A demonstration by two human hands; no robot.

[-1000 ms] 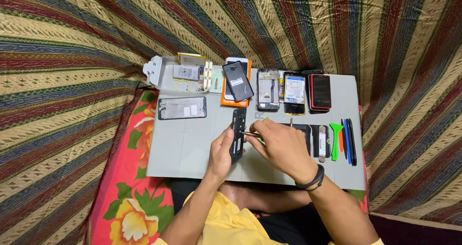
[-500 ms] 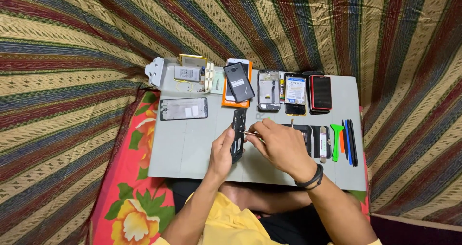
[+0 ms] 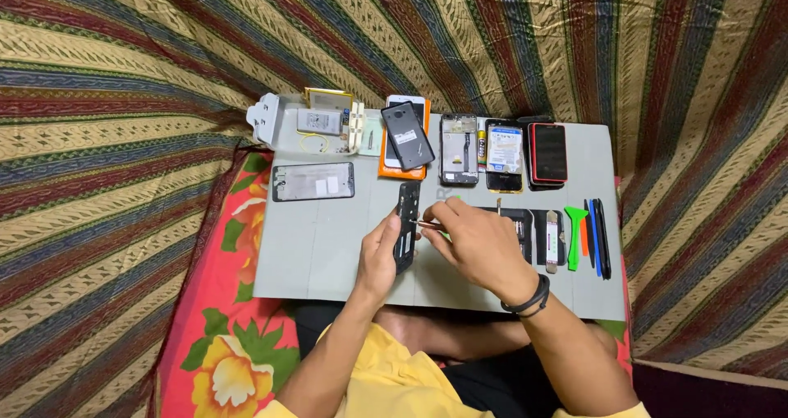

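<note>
1. Left hand (image 3: 379, 254) grips the dark phone frame (image 3: 406, 225) at mat (image 3: 328, 254) centre.
2. Right hand (image 3: 480, 245) pinches tweezers (image 3: 427, 223), tips pointing nine o'clock.
3. Best kept steady; spare phones (image 3: 501, 151) lie at twelve o'clock.

Lighting is even and fairly bright, warm-toned, apparently from overhead. Shadows are soft and short: a faint one under the right hand (image 3: 480, 245) and left hand (image 3: 379, 258) on the grey mat (image 3: 328, 254). Mild glare shows on the mat's upper part and on the glossy phone screens (image 3: 548, 153). Focus is sharp at centre; small parts stay too fine to resolve. Wide-angle bending curves the striped cloth (image 3: 123, 98) toward the edges. The lower right corner goes dim. No motion blur.
</note>
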